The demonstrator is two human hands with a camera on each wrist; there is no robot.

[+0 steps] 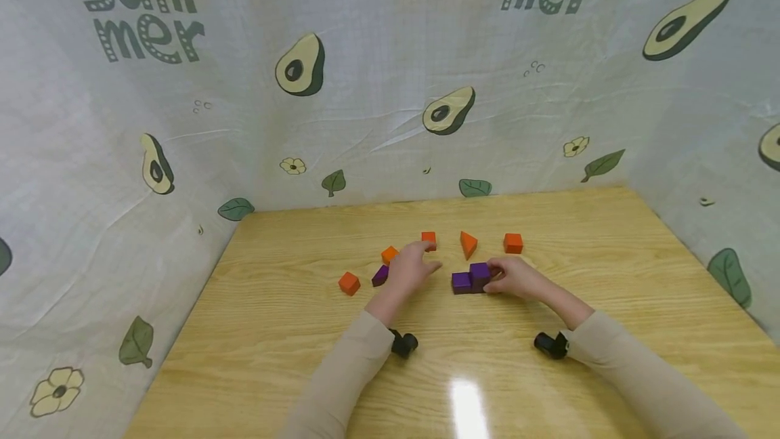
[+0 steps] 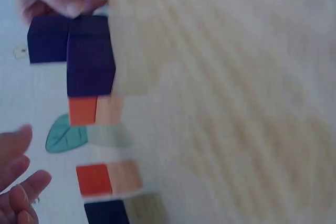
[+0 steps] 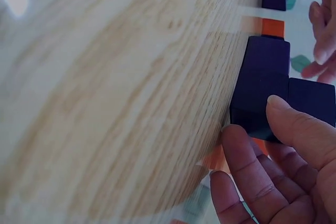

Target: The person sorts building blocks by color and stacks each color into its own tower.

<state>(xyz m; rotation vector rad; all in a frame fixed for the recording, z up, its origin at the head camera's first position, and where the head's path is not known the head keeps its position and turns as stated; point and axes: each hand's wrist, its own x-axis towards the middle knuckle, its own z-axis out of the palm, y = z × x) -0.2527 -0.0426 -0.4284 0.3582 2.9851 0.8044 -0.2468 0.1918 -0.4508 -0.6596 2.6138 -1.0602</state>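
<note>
On the wooden table, a purple cube [image 1: 480, 272] sits on the right end of a longer purple block [image 1: 461, 282]. My right hand [image 1: 516, 278] holds the cube from the right side, with the thumb pressed near where the two blocks meet in the right wrist view. To the left, my left hand [image 1: 409, 267] hovers with loosely bent fingers and nothing between them. Beneath and beside it lie a purple block [image 1: 380, 276], partly hidden by the hand, and an orange block [image 1: 390, 255]. Behind its fingertips is a red-orange cube [image 1: 429, 237].
A red-orange cube [image 1: 349, 283] lies at the left of the group. Behind the purple blocks are an orange triangular block [image 1: 468, 245] and another red-orange cube [image 1: 513, 243]. Patterned cloth [image 1: 378, 141] hangs along the table's back and sides.
</note>
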